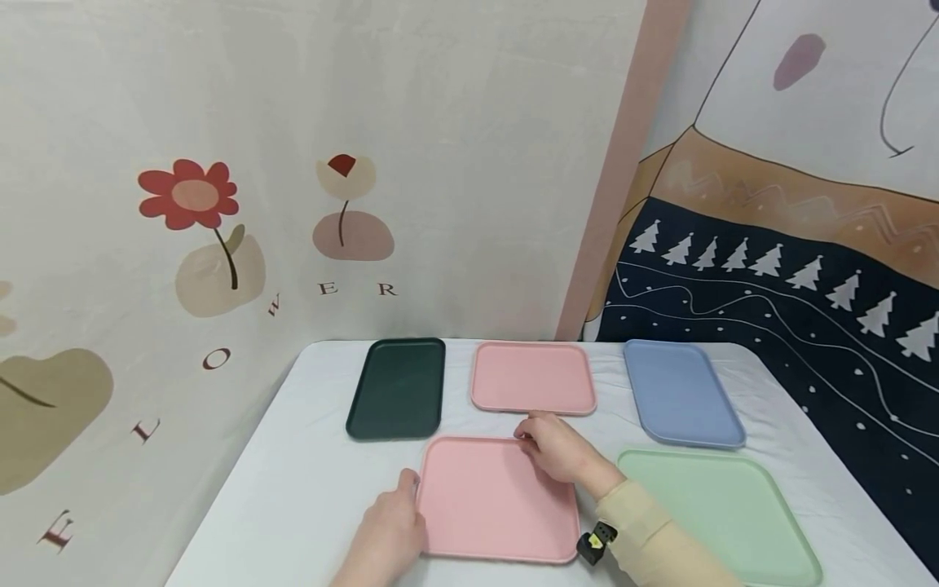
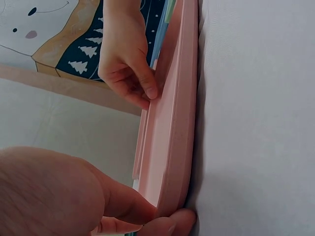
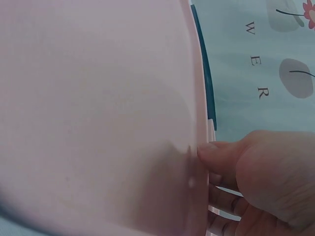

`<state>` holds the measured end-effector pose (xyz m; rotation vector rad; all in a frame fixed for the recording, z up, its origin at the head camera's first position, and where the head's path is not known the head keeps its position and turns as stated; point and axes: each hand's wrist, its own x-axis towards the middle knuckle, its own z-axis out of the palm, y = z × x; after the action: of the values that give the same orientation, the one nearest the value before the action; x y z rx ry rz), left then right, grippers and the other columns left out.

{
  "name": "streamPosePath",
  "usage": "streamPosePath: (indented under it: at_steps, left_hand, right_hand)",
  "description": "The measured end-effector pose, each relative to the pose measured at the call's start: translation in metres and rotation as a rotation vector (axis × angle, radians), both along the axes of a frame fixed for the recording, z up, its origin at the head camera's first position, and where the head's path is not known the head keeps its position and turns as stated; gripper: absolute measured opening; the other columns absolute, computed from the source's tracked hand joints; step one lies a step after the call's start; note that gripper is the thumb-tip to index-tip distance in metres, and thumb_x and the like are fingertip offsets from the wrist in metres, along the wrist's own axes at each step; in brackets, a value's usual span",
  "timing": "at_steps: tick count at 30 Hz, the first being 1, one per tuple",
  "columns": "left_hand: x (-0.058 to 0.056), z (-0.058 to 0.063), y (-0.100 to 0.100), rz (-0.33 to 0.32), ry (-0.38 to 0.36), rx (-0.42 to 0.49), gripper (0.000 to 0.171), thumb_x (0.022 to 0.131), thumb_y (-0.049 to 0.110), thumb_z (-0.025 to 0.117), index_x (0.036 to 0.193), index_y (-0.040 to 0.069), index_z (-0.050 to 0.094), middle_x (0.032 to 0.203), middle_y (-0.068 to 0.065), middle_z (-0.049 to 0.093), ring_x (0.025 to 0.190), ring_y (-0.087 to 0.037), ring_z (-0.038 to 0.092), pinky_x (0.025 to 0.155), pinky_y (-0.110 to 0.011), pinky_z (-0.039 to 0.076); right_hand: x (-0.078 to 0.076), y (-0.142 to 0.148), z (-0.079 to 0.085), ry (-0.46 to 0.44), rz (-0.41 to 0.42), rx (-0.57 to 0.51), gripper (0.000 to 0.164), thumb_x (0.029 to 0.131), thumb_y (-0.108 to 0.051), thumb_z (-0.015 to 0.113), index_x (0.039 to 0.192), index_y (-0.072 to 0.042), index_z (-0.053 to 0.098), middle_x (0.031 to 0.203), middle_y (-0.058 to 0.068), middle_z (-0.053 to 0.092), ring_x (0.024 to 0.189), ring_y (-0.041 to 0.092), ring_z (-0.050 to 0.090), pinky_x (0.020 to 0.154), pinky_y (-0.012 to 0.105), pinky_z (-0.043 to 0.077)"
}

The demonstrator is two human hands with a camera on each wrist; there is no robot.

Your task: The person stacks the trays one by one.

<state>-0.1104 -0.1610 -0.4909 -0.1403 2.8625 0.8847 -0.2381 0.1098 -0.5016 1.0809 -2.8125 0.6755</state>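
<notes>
A pink rectangular tray with a raised rim lies at the near middle of the table. My left hand grips its left side; in the left wrist view the thumb is over the rim and the fingertips are at the outer edge. At the far rim, toward the right corner, my right hand pinches the same tray. Its thumb lies on the rim in the right wrist view, with the fingers partly hidden behind. Just beyond that hand lies a second, smaller-looking pink tray.
A dark green tray lies at the back left and a blue tray at the back right. Under the right forearm's far side is a light green tray. White cloth covers the table; a printed curtain hangs behind.
</notes>
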Motion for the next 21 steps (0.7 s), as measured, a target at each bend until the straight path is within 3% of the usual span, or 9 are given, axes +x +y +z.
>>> streamPosePath:
  at_steps: [6, 11, 21]
  left_hand:
    - [0.0001, 0.0001, 0.0007, 0.018, -0.038, 0.017, 0.039, 0.092, -0.002, 0.060, 0.129, -0.009, 0.055, 0.091, -0.018, 0.070, 0.071, -0.025, 0.063, 0.070, -0.051, 0.059]
    - [0.0009, -0.0003, 0.0001, -0.003, -0.009, 0.005, 0.033, 0.092, -0.003, 0.060, 0.124, -0.008, 0.056, 0.089, -0.017, 0.068, 0.071, -0.025, 0.063, 0.070, -0.051, 0.058]
    - [-0.0016, 0.0038, -0.0007, -0.015, -0.016, -0.011, 0.039, 0.093, -0.004, 0.060, 0.130, -0.011, 0.056, 0.100, -0.023, 0.071, 0.088, -0.038, 0.072, 0.081, -0.057, 0.060]
  right_hand:
    - [-0.0011, 0.0006, -0.0020, 0.017, 0.012, -0.003, 0.014, 0.094, 0.007, 0.072, 0.102, -0.002, 0.078, 0.095, 0.006, 0.066, 0.092, 0.022, 0.067, 0.084, 0.039, 0.059]
    - [-0.0023, 0.0010, -0.0036, 0.008, 0.005, 0.005, 0.016, 0.094, 0.008, 0.071, 0.100, -0.004, 0.078, 0.095, 0.005, 0.066, 0.092, 0.021, 0.066, 0.084, 0.039, 0.059]
    - [-0.0036, 0.0007, -0.0033, 0.010, -0.006, 0.030, 0.018, 0.093, 0.010, 0.071, 0.098, -0.006, 0.076, 0.092, 0.001, 0.064, 0.089, 0.018, 0.065, 0.084, 0.036, 0.059]
